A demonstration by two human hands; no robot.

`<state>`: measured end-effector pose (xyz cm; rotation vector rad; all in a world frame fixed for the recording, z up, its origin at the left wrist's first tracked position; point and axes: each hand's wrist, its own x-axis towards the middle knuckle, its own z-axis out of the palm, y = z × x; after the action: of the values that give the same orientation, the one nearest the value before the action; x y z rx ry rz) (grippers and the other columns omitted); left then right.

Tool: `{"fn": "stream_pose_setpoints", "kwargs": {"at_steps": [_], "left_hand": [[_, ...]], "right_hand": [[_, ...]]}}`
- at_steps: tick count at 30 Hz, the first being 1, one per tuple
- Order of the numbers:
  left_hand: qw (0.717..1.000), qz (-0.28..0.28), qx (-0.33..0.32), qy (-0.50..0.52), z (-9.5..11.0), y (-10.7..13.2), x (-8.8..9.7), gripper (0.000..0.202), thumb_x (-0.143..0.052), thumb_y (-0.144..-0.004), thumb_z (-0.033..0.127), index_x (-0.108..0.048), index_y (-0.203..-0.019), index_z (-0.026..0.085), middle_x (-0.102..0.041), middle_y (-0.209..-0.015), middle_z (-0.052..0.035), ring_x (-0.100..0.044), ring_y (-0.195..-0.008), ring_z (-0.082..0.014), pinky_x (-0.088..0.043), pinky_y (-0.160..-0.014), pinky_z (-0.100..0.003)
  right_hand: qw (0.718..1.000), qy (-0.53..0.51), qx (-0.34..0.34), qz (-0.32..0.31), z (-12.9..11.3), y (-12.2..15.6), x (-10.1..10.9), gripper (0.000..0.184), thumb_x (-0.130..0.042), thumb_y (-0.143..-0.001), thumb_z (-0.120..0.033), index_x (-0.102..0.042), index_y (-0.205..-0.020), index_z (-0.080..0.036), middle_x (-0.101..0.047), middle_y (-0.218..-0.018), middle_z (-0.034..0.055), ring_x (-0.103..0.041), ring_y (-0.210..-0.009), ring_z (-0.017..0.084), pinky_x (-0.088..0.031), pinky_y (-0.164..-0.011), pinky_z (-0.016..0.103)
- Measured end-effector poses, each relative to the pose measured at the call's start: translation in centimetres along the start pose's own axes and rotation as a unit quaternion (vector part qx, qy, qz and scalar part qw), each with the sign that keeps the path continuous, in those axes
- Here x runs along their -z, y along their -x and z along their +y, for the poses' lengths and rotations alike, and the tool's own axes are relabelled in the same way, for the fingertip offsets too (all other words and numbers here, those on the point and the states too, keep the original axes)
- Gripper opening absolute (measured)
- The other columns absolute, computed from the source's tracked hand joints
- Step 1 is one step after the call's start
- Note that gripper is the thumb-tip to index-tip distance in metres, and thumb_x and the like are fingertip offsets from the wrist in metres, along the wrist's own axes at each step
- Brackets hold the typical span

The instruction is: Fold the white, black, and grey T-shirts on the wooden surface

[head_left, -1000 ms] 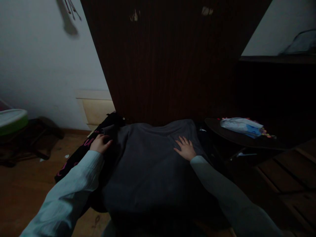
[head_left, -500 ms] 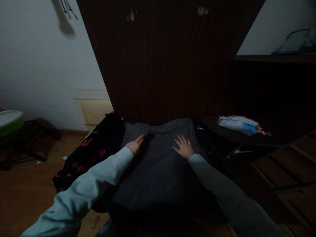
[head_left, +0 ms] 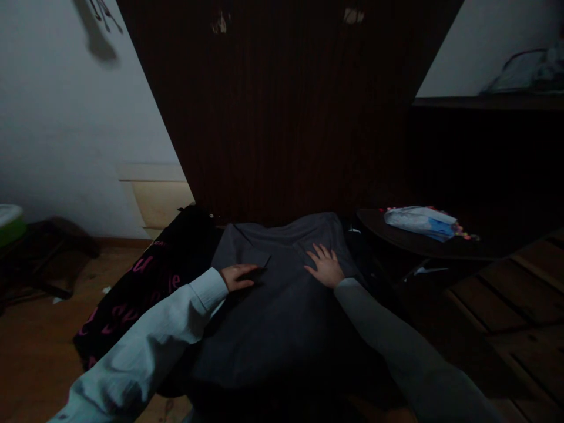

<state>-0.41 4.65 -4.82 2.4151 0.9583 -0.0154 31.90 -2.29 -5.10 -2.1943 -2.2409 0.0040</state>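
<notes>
A dark grey garment (head_left: pixel 282 317) lies spread out in front of me, with creases near its far edge. On its left half my left hand (head_left: pixel 238 276) rests with fingers stretched out and thumb apart. A thin dark line, a cord or a fold, shows at those fingertips; I cannot tell which. My right hand (head_left: pixel 326 267) lies flat on the right half of the garment, fingers spread. Dim light hides the garment's near edge.
A black cloth item with pink lettering (head_left: pixel 132 294) lies to the left. Behind stands a dark wooden panel (head_left: pixel 282 117). To the right, a blue-and-white packet (head_left: pixel 420 222) sits on a dark rounded shelf (head_left: pixel 396 239). A green-and-white container (head_left: pixel 11 226) is at far left.
My left hand has come down toward me across the garment from near its far edge, its thumb now apart. My right hand stays almost where it was. The view has shifted slightly.
</notes>
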Motion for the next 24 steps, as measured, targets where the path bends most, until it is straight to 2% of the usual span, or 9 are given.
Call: {"fn": "stream_pose_setpoints", "kwargs": {"at_steps": [2,5,7,9,13,15,17,21,24], "left_hand": [[0.995,0.035,0.075,-0.054,-0.7,-1.2,1.8,0.055,-0.049,-0.079,0.038,-0.044,-0.129,0.017,-0.045,-0.133,-0.0093,-0.042,-0.122,-0.0230,-0.031,-0.104,-0.035],[0.969,0.117,0.195,-0.098,-1.6,-3.1,3.7,0.055,-0.045,-0.082,0.036,-0.040,-0.131,0.012,-0.034,-0.140,-0.0129,-0.031,-0.129,-0.0272,-0.028,-0.105,-0.040],[0.951,0.162,0.251,-0.086,-2.1,-4.0,3.7,0.057,-0.040,-0.085,0.035,-0.033,-0.135,0.008,-0.028,-0.143,-0.0148,-0.025,-0.132,-0.0275,-0.028,-0.105,-0.040],[0.936,0.198,0.282,-0.067,-2.6,-4.5,2.7,0.058,-0.038,-0.086,0.035,-0.029,-0.136,0.006,-0.025,-0.143,-0.0164,-0.022,-0.133,-0.0270,-0.027,-0.106,-0.040],[0.930,0.270,0.250,-0.019,-4.4,-4.4,0.0,0.059,-0.039,-0.085,0.037,-0.030,-0.136,0.007,-0.025,-0.144,-0.0162,-0.023,-0.133,-0.0246,-0.025,-0.108,-0.038],[0.923,0.313,0.223,0.024,-5.4,-4.4,-0.6,0.058,-0.035,-0.087,0.036,-0.026,-0.137,0.010,-0.022,-0.145,-0.0135,-0.024,-0.133,-0.0217,-0.026,-0.108,-0.036],[0.915,0.341,0.209,0.057,-6.2,-4.4,-0.8,0.055,-0.029,-0.088,0.034,-0.024,-0.138,0.014,-0.022,-0.146,-0.0101,-0.023,-0.133,-0.0183,-0.026,-0.109,-0.034],[0.911,0.351,0.202,0.077,-6.6,-4.7,-0.6,0.052,-0.025,-0.087,0.028,-0.024,-0.138,0.015,-0.029,-0.143,-0.0076,-0.024,-0.133,-0.0148,-0.021,-0.111,-0.032],[0.914,0.342,0.204,0.079,-6.5,-4.8,-0.6,0.054,-0.026,-0.086,0.026,-0.025,-0.138,0.011,-0.028,-0.143,-0.0102,-0.025,-0.132,-0.0164,-0.021,-0.111,-0.032]], "right_hand": [[1.000,0.001,0.000,0.000,0.0,0.0,0.1,0.051,-0.037,-0.084,-0.050,-0.046,-0.127,-0.023,-0.029,-0.142,0.0080,-0.022,-0.131,0.027,-0.019,-0.103,0.050],[1.000,0.006,-0.002,0.005,-0.2,0.0,0.2,0.051,-0.035,-0.085,-0.049,-0.047,-0.127,-0.023,-0.031,-0.141,0.0081,-0.023,-0.131,0.027,-0.020,-0.103,0.050],[1.000,0.009,-0.002,0.009,-0.3,0.1,0.2,0.051,-0.034,-0.086,-0.049,-0.047,-0.127,-0.023,-0.031,-0.141,0.0083,-0.023,-0.131,0.027,-0.021,-0.103,0.050],[1.000,0.011,0.000,0.012,-0.3,0.1,0.1,0.051,-0.033,-0.086,-0.050,-0.047,-0.126,-0.023,-0.031,-0.141,0.0084,-0.023,-0.131,0.027,-0.020,-0.103,0.050],[1.000,0.007,-0.004,-0.011,0.2,0.0,0.3,0.052,-0.035,-0.085,-0.052,-0.045,-0.128,-0.024,-0.028,-0.143,0.0070,-0.021,-0.132,0.026,-0.020,-0.104,0.049],[0.999,-0.002,-0.011,-0.046,0.3,-0.4,0.9,0.054,-0.043,-0.082,-0.053,-0.045,-0.128,-0.025,-0.027,-0.143,0.0067,-0.021,-0.132,0.026,-0.021,-0.103,0.050],[0.997,-0.019,-0.027,-0.073,-0.2,-1.3,1.7,0.050,-0.050,-0.078,-0.050,-0.053,-0.120,-0.023,-0.035,-0.139,0.0086,-0.027,-0.129,0.028,-0.025,-0.102,0.048],[0.987,-0.156,-0.025,-0.019,-4.2,-3.9,2.4,0.027,-0.048,-0.082,-0.038,-0.064,-0.091,-0.018,-0.061,-0.106,0.0077,-0.053,-0.103,0.018,-0.038,-0.091,0.031],[0.959,-0.278,-0.056,0.000,-8.3,-5.5,1.3,0.024,-0.051,-0.081,-0.037,-0.063,-0.088,-0.017,-0.065,-0.086,0.0041,-0.059,-0.081,0.013,-0.044,-0.073,0.023]]}}
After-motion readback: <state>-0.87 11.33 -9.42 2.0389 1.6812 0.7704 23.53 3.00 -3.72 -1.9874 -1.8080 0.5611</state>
